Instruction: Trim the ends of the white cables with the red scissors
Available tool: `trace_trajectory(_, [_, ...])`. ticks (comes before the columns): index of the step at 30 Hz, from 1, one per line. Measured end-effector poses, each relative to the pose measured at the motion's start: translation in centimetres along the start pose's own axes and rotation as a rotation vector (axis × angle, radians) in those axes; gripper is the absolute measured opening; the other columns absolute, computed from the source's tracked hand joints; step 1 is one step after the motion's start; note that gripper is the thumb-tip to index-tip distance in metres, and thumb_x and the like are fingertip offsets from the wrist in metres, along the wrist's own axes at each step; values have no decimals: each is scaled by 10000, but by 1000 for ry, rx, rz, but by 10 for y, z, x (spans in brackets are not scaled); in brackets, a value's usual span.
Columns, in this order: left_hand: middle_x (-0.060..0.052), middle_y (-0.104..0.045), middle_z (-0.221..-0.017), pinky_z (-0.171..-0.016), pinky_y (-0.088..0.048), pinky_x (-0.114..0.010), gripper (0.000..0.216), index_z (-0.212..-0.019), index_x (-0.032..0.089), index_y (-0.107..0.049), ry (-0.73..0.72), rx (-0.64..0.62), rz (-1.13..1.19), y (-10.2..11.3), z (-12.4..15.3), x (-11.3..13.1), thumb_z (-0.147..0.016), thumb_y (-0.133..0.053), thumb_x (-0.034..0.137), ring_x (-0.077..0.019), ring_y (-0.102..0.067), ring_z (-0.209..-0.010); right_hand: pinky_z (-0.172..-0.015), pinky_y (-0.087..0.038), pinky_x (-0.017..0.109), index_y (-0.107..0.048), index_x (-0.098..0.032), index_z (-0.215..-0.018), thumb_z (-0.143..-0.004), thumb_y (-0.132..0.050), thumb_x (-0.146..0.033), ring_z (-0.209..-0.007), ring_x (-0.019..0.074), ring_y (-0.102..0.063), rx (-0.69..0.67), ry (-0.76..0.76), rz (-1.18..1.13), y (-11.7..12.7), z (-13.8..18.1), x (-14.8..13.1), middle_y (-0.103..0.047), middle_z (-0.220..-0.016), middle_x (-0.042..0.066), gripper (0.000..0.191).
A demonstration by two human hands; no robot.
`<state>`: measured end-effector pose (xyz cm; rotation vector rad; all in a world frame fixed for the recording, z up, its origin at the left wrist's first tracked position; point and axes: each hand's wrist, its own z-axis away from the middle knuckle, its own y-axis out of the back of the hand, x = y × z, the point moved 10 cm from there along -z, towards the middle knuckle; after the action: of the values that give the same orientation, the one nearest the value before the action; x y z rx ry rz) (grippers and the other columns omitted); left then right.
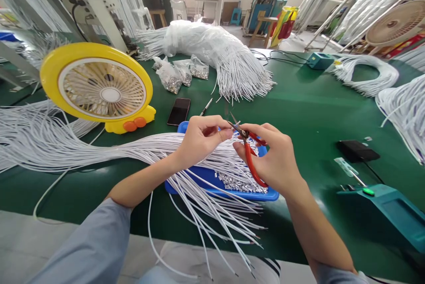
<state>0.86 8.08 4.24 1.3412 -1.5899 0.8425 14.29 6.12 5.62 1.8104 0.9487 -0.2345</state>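
Work surface: green-topped table (308, 106). Left hand (199, 140): thumb and forefinger pinched together just at the nose of the tool; the item between them is too small to make out. Right hand (274, 160): closed around the red-handled metal snips (249, 156), fingers through the looped handles, dark tips pointing up and left toward the left fingertips. Both hands are held above a shallow blue plastic tray (270, 195) near the table's front edge. The tray holds a heap of small silver metal terminals (239, 182). A long bundle of thin white wires (99, 149) lies across the tray, its ends fanning over the table edge. Behind, left: round yellow desk fan (99, 87) with orange feet. Beside it: black smartphone (179, 111), lying flat. Further back: clear plastic bags of metal parts (172, 78). Right: flat black box (357, 150) and teal plastic device (388, 206).
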Motion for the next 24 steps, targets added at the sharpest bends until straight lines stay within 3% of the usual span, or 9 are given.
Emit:
trace_trajectory(9, [-26, -588, -654, -521, -338, -227, 112, -732, 127, -724, -59, -34, 18, -2, 2, 6, -790, -681, 213, -94, -454, -587, -674, -478, 320, -706, -219, -1019, -782, -683, -284, -782, 183, -580, -20, 58, -26, -3, 3, -6, -717, -858, 17, 246])
trace_trajectory(17, [-45, -594, -671, -542, -363, -243, 211, -724, 138, -730, -27, -84, 9, -8, 2, 4, -813, -676, 321, -117, -477, -623, -649, -476, 332, -710, -239, -1007, -777, -693, -300, -752, 189, -565, -17, 69, -28, -1, 5, -9, -718, -835, 22, 239])
trace_trajectory(24, [-32, -587, -664, -510, -356, -224, 180, -727, 137, -717, -75, -51, 42, -5, 1, 3, -801, -706, 301, -97, -474, -593, -619, -472, 309, -722, -250, -1005, -773, -700, -311, -757, 188, -579, -23, 24, -39, -1, 2, -3, -718, -838, 22, 240])
